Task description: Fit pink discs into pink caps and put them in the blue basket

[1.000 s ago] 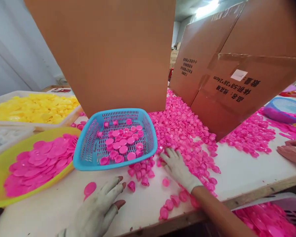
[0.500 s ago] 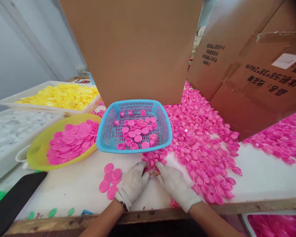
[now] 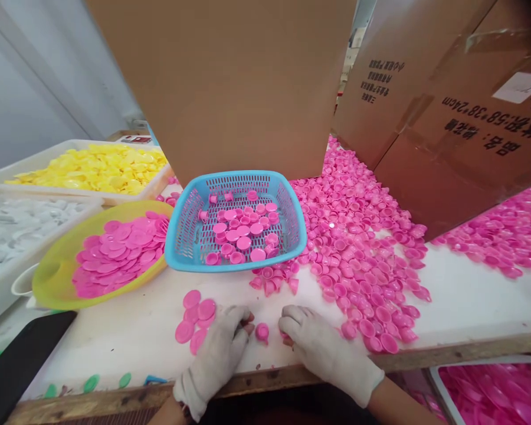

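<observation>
My left hand (image 3: 221,349), in a whitish glove with bare fingertips, rests on the white tabletop with thumb and fingers a little apart and nothing visible between them. Just right of its fingertips stands a small pink plastic cup (image 3: 262,332). My right hand (image 3: 316,341), gloved the same way, is curled low over the table. A bit of pink shows under its fingertips; most of that piece is hidden. Flat pink discs (image 3: 195,316) lie left of my left hand. Beyond both hands is a small cluster of pink cups (image 3: 272,278), before the blue basket (image 3: 234,267) holding similar pieces.
A large pile of pink cup-like pieces (image 3: 358,248) spreads to the right. Cardboard boxes (image 3: 230,88) stand behind. Left are a yellow bowl (image 3: 48,289) of pink discs, trays of yellow and white pieces, and a black flat object (image 3: 30,360). A wooden edge (image 3: 265,381) runs along the front.
My hands have drawn back from the cluster by the basket toward the table's front edge and moved apart. A pink cup now stands between them.
</observation>
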Demonstrator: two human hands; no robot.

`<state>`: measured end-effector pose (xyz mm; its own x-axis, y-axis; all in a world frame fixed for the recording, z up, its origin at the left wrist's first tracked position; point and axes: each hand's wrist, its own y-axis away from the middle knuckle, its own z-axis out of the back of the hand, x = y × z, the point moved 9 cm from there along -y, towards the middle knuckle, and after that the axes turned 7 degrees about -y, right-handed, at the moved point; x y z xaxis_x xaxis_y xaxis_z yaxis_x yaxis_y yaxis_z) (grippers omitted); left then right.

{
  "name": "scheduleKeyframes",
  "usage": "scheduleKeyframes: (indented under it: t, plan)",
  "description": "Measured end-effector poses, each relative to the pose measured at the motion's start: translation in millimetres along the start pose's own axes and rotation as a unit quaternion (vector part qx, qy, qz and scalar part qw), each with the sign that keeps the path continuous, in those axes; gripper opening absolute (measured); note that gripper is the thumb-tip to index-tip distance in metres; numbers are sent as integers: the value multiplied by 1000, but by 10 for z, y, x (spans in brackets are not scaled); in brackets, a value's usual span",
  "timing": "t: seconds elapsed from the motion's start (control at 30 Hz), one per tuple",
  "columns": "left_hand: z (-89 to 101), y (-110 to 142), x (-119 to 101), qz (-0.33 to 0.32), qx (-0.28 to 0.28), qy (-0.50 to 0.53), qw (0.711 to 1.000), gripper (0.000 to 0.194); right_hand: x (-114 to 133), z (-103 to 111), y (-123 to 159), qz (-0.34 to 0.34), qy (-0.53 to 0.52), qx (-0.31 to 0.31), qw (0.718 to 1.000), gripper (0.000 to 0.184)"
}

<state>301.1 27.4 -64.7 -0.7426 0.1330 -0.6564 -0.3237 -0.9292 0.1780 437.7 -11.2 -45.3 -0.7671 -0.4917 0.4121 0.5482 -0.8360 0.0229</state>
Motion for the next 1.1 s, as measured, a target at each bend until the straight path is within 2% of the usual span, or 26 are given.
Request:
scheduleKeyframes:
  t: [0.07, 0.17, 0.27, 0.37, 0.47, 0.6, 0.7, 0.8, 0.93, 0.97, 1.03, 1.1]
  plan:
    - [269, 38, 8, -35, -75, -110, 991, 17, 10, 49, 11, 0, -18, -1, 1000, 17]
    - [529, 45, 173, 6, -104, -244, 964, 23, 50, 152, -56, -9, -47, -30, 998, 12]
    - [608, 5, 318, 60, -80, -329, 939, 25, 208, 143, -211, 15, -31, -43, 998, 8]
    - [590, -31, 355, 67, -72, -342, 935, 19, 354, 57, -346, 55, -9, -28, 998, 5]
    - [596, -20, 412, 71, -89, -310, 944, 16, 273, 50, -366, 49, -27, -28, 998, 5]
    - [650, 26, 572, 91, -116, -264, 953, 29, -65, 113, -226, -10, -48, -51, 997, 8]
    - [675, 22, 674, 97, -108, -265, 953, 31, -205, 34, -111, -30, -38, -4, 999, 9]
    - [763, 26, 744, 119, -104, -253, 954, 29, -205, 21, -65, -42, -64, 23, 997, 11]
    - [876, 75, 577, 105, -115, -157, 975, 12, -38, 208, -149, -43, -152, -36, 987, 13]
    - [837, 84, 498, 100, -101, -102, 985, 13, 24, 262, -188, -35, -187, -61, 980, 12]
    - [638, 89, 322, 104, -44, 41, 993, 20, 105, 319, -274, -34, -266, -94, 959, 10]
    - [359, 80, 117, 109, 20, 182, 977, 23, 133, 279, -368, -49, -337, -87, 936, 9]
